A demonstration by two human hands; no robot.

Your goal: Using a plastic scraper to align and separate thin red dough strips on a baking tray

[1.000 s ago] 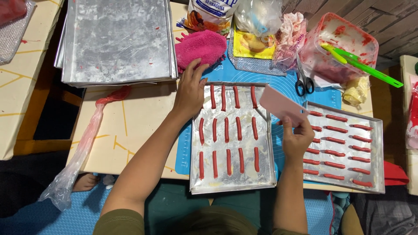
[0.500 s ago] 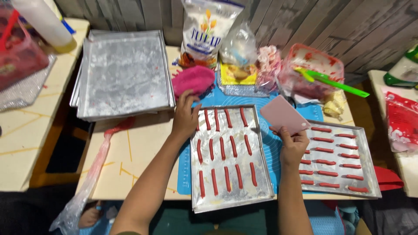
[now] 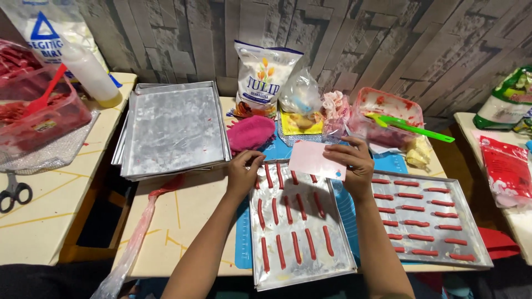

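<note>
Pink flat scraper card [image 3: 311,159] in right hand [image 3: 352,166], over dough-strip tray [image 3: 299,264].

At the back of the tabletop we see a white pillow-shaped flour bag [image 3: 265,77] with orange flowers and blue print, standing against the wall. Just beside it leans a knotted clear plastic bag [image 3: 300,93], over a flat yellow packet [image 3: 300,125]. Far right, we see a green-and-white bag [image 3: 508,102] and a flat red packet [image 3: 503,170]. Top left stands a white sack with a blue triangle [image 3: 45,27].
</note>
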